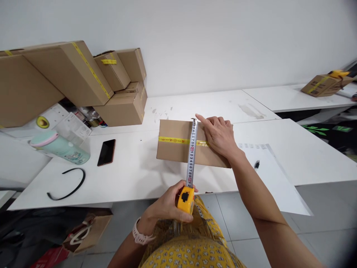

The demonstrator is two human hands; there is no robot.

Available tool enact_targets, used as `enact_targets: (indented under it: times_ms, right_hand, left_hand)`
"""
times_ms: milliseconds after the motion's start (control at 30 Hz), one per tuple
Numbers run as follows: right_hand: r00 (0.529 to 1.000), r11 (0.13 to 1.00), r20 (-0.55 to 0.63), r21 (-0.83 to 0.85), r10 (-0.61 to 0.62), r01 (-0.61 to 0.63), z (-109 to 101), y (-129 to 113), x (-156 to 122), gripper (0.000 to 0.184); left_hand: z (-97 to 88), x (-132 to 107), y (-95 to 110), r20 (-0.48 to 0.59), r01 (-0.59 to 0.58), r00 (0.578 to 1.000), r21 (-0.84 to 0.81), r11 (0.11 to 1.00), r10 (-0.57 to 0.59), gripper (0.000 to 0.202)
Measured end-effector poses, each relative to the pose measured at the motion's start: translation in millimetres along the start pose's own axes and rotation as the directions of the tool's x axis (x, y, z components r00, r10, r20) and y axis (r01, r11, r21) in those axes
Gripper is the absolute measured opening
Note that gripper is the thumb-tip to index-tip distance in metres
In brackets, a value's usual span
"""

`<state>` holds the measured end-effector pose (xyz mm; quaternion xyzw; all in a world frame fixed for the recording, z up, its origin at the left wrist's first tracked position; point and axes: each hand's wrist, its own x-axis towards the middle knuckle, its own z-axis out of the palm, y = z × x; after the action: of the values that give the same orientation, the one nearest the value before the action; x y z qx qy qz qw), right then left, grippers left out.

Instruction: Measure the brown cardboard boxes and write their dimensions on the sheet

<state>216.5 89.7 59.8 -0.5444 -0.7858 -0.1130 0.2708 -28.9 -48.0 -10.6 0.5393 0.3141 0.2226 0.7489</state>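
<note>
A flat cardboard box sealed with yellow tape lies on the white table. My left hand is closed around a yellow tape measure near the table's front edge. Its blade runs away from me across the top of the box. My right hand rests on the box, index finger stretched out and pinning the blade's tip at the far edge, the other fingers curled.
Several cardboard boxes are stacked at the back left. A mint tumbler lies on its side, with a black phone and a black curved band nearby. A paper sheet and pen lie right. Another box sits far right.
</note>
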Motion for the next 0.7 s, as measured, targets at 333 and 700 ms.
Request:
enact_targets:
  times_ms: [333,700]
  right_hand:
    - [0.994,0.996,-0.071,-0.043,-0.086,0.083,16,-43,-95,0.045]
    - [0.908,0.615,-0.116,0.769,0.401,-0.173,-37,-32,-116,0.038]
  left_hand:
    - [5.2,-42,11,-0.228,0.071,0.973,0.406,0.911,0.026,0.079]
    - [11.0,-32,-8,-0.162,0.186,0.982,0.766,0.615,-0.096,0.072]
